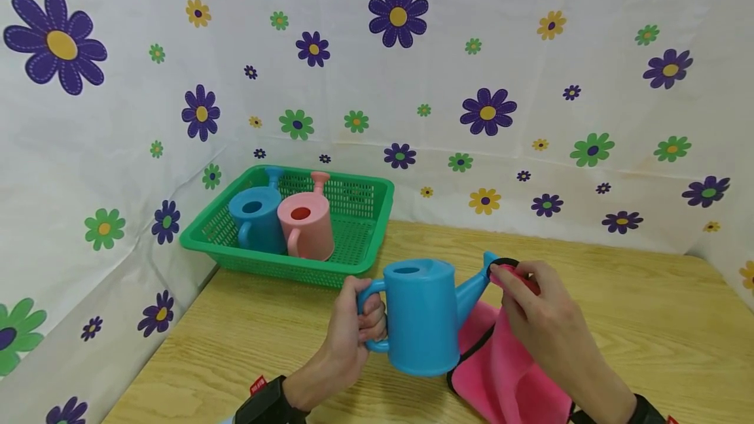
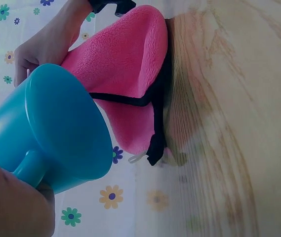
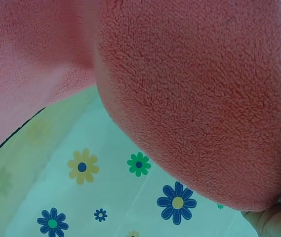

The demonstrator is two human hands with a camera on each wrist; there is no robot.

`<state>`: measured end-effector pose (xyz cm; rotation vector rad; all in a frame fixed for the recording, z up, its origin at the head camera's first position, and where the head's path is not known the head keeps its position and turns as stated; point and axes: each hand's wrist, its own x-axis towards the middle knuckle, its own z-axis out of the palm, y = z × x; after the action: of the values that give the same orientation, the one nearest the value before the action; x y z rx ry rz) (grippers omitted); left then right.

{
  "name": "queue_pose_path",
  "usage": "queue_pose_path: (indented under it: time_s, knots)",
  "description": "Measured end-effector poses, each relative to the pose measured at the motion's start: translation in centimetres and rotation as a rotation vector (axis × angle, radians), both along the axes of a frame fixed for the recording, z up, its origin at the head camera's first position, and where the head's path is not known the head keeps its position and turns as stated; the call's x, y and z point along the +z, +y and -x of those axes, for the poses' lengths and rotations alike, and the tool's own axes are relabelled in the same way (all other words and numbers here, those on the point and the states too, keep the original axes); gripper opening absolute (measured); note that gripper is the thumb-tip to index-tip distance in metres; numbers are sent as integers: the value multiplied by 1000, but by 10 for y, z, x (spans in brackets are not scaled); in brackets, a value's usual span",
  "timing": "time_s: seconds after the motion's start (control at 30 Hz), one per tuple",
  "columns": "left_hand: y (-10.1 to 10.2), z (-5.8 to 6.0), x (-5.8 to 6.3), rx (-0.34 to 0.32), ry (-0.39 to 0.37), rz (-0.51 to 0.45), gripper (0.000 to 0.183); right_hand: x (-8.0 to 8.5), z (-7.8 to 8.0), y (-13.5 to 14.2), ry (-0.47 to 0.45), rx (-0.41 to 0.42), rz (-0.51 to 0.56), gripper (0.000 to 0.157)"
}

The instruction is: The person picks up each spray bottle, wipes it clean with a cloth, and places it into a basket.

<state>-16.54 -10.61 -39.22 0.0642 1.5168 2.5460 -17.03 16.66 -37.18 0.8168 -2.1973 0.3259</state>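
A blue toy watering can (image 1: 421,319) is held upright above the table, its spout pointing right. My left hand (image 1: 353,332) grips its handle, fingers curled round it. My right hand (image 1: 544,316) pinches a pink cloth (image 1: 495,371) with black edging at the tip of the spout. From there the cloth hangs in folds down toward the table. In the left wrist view the can's base (image 2: 71,123) faces the camera, with the cloth (image 2: 125,64) behind it. Fuzzy cloth (image 3: 194,98) fills much of the right wrist view, and fingertips (image 3: 273,222) hold its corner.
A green basket (image 1: 377,228) stands at the back left of the wooden table (image 1: 648,319). Inside it are another blue watering can (image 1: 259,214) and a pink watering can (image 1: 309,224). A flower-printed sheet (image 1: 442,70) hangs behind and along the left side.
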Motion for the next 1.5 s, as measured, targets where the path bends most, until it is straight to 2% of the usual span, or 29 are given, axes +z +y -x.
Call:
queue_pose_path:
  time_s: [0.2,0.33,0.47,0.5,0.77,0.97,1.27,1.5]
  knots:
    - [0,1,-2,-11,-10,-6,41,0,2,4,34,4,41,48]
    - [-1,1,-2,-20,-29,-31,41,0,3,3,95,21,110,29]
    - [-1,1,-3,-29,-61,-63,41,1,4,0,155,29,163,55]
    - [-2,1,-3,-31,-65,-67,41,1,4,0,159,33,170,56]
    - [-2,0,-5,-33,-86,-71,41,-3,3,1,40,17,159,64]
    - [-1,1,-7,-41,-92,-81,40,-5,3,-2,27,39,164,64]
    - [0,1,-6,-57,-98,-99,40,-13,2,-8,-48,139,189,62]
    - [1,1,-6,-49,-114,-110,40,-15,0,-13,-77,182,176,58]
